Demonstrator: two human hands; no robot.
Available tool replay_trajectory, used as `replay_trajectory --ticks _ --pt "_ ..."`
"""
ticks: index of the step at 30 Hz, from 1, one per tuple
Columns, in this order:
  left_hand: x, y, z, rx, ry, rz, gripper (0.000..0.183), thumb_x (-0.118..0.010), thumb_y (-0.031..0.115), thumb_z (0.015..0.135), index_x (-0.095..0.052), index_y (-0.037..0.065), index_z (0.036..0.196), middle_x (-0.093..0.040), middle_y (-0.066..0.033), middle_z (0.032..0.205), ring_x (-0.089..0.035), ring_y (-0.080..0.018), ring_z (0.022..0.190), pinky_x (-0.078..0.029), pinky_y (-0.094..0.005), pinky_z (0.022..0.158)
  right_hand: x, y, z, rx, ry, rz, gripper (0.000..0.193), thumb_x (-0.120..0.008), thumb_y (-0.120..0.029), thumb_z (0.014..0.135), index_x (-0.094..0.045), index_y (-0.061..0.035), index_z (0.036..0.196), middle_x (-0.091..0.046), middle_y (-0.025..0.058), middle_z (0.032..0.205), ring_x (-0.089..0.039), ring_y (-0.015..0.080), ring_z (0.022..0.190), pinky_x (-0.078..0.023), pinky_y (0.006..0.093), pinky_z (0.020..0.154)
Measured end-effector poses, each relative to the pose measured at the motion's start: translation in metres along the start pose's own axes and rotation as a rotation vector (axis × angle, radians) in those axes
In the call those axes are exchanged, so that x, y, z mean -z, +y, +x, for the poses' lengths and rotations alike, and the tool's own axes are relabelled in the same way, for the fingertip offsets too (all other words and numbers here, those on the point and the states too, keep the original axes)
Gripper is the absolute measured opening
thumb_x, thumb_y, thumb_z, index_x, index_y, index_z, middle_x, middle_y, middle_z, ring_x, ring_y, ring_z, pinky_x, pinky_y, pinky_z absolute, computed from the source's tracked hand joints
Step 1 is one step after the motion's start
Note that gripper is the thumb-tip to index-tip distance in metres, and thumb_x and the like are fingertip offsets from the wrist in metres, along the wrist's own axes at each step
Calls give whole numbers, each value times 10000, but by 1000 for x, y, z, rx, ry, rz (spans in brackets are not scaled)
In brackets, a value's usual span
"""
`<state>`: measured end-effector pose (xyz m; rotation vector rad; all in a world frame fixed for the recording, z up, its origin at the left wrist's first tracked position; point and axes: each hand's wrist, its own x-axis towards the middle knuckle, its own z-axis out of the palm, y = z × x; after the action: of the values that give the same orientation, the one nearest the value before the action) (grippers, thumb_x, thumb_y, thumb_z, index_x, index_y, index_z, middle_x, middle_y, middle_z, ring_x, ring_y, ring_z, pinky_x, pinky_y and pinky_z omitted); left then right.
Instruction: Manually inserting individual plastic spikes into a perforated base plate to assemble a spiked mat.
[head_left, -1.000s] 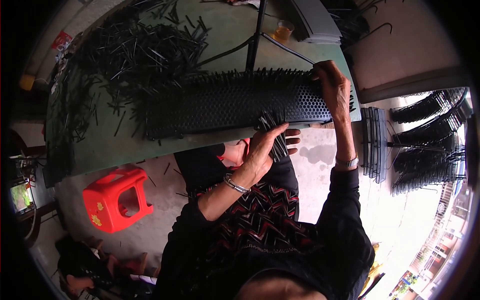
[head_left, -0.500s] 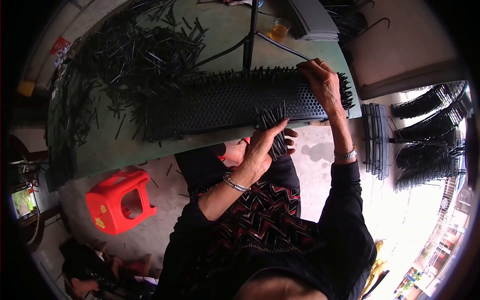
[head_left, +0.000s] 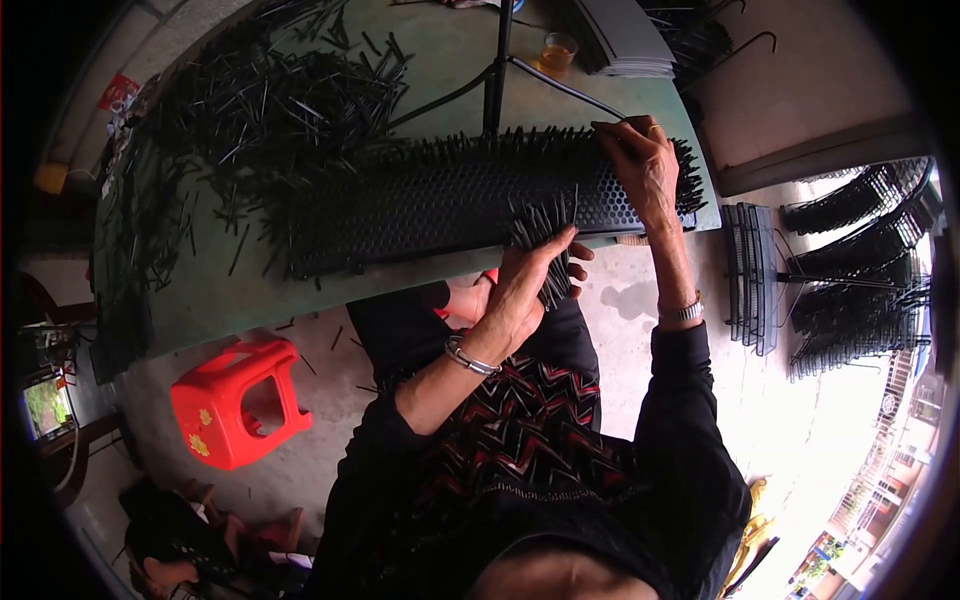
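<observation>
In front of me, along the table's near edge, lies a long black panel (head_left: 430,205) pierced with rows of round holes. Short black sticks (head_left: 480,147) stand up densely along its far side and right end. My left hand (head_left: 515,290) is closed around a bundle of thin black sticks (head_left: 545,222), held at the panel's near edge. Over the panel's right part, my right hand (head_left: 645,175) has its thumb and fingers pinched together beside the standing sticks. Whatever is between those fingertips is too small to make out. A large loose heap of black sticks (head_left: 270,110) covers the table's left part.
A black metal stand (head_left: 493,100) rises behind the panel on the green table (head_left: 220,305). A cup of amber liquid (head_left: 556,55) and stacked grey sheets (head_left: 625,45) lie beyond. A red stool (head_left: 235,405) is at left; dark racks (head_left: 850,250) stand at right.
The view has shifted slightly. My right hand stays pinched over the panel's right part, and my left hand keeps the bundle at the near edge, turned a little.
</observation>
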<state>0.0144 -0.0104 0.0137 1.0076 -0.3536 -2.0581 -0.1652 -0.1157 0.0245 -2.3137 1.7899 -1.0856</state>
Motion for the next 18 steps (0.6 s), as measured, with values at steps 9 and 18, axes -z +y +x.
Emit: replay_trajectory --ticks 9,18 --pt "-1 2 -4 14 7 18 233 -655 279 897 -638 70 998 -677 -78 808 -635 -167 678 -457 -301 542 0 -2 0 67 62 -266 135 -676 -232 841 -740 -170 942 -604 46 933 -555 242 901 -407 368 766" --pt "-3 1 -3 15 34 45 249 -670 284 881 -647 71 1007 -684 -82 822 -638 -172 678 -440 -304 542 8 -18 -4 -26 -2 -160 261 -679 -292 863 -719 -146 1075 -617 65 947 -599 238 833 -465 359 745"
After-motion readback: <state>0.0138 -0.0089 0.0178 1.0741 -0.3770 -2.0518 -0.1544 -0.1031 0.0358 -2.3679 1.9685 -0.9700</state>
